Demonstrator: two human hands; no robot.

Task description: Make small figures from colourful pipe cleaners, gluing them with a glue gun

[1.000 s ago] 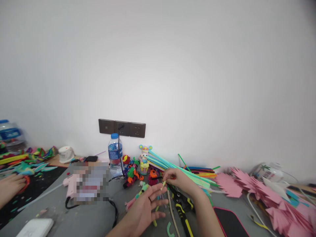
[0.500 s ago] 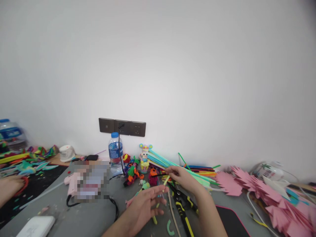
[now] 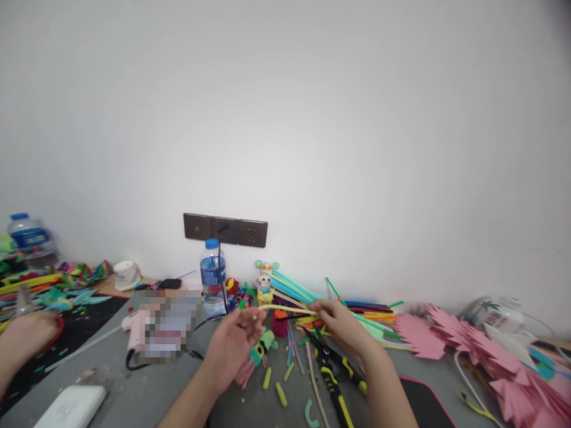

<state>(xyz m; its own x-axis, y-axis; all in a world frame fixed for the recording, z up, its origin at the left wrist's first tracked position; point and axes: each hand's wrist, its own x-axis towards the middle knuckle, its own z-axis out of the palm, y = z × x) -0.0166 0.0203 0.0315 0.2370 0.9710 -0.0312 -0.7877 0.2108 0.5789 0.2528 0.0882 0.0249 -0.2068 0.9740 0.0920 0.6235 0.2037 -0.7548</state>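
Holds a pale yellow strip [image 3: 288, 308] raised over the grey table [image 3: 143, 395], near the middle — pinched at the right end between thumb and fingers of the right hand [image 3: 332, 316], reaching at the left end to the half-curled fingers of the left hand [image 3: 234, 343], impossible to tell whether gripped there or merely touched. Lies just nearer than a big-eyed toy [image 3: 264, 288], with short yellow pieces [image 3: 281, 394] below and pliers [image 3: 329, 374] — black and yellow — to the near right.
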